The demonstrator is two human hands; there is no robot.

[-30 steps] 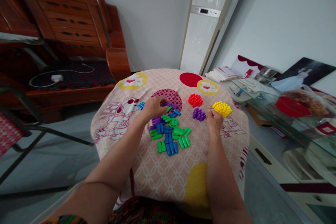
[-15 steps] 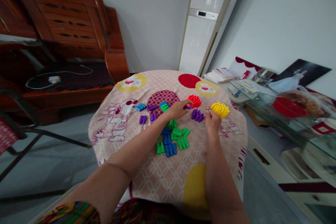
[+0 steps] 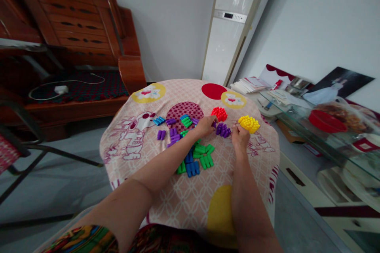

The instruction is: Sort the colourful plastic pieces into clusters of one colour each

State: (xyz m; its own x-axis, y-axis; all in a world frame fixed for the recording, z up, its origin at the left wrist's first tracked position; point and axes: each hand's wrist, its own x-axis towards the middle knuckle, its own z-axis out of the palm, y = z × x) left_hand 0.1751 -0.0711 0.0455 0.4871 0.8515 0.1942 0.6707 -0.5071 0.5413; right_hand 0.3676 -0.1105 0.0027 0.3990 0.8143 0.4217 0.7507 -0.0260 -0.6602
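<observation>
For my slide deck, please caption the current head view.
Left hand beside the bumpy purple cluster, right hand near the yellow cluster, over a patterned tablecloth.

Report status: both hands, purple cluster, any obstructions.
Left hand at purple cluster's left end, purple piece at fingertips. Right hand near its right end, hold unclear. Red cluster close beyond; no obstruction visible.

Over on the tablecloth (image 3: 184, 201) lies a knobbly purple bundle (image 3: 223, 130), a red bundle (image 3: 219, 114) just beyond, a yellow bundle (image 3: 249, 124) near. The left hand (image 3: 204, 126) pinches a mostly hidden purple piece (image 3: 214, 125). Green blocks (image 3: 207, 161), blue blocks (image 3: 192, 169) and purple blocks (image 3: 161, 135) lie loose, some touching.
</observation>
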